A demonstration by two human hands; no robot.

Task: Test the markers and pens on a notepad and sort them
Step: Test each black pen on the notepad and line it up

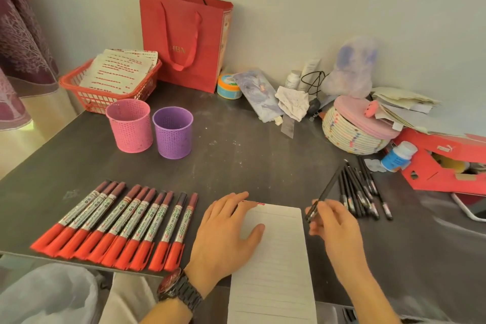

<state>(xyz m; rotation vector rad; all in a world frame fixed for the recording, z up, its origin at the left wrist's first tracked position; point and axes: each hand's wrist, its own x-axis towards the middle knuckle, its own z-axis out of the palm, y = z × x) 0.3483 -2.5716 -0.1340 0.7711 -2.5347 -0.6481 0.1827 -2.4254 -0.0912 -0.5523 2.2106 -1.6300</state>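
A white lined notepad (pixel 278 252) lies at the table's near edge. My left hand (pixel 226 229) rests flat on its upper left corner, fingers spread. My right hand (pixel 334 223) pinches a thin black pen (pixel 324 193), which tilts up and away over the notepad's right edge. Several more black pens (pixel 361 192) lie in a loose pile just right of that hand. Left of the notepad, several red-capped markers (pixel 123 223) lie side by side in a row. A pink mesh cup (pixel 130 126) and a purple mesh cup (pixel 173 133) stand behind the markers.
A red basket (pixel 105 97) of papers and a red paper bag (pixel 184 37) stand at the back left. A woven basket (pixel 352 134), a red shoe box (pixel 447 166), bottles and papers crowd the right side. The dark table (pixel 249 160) ends just below the markers.
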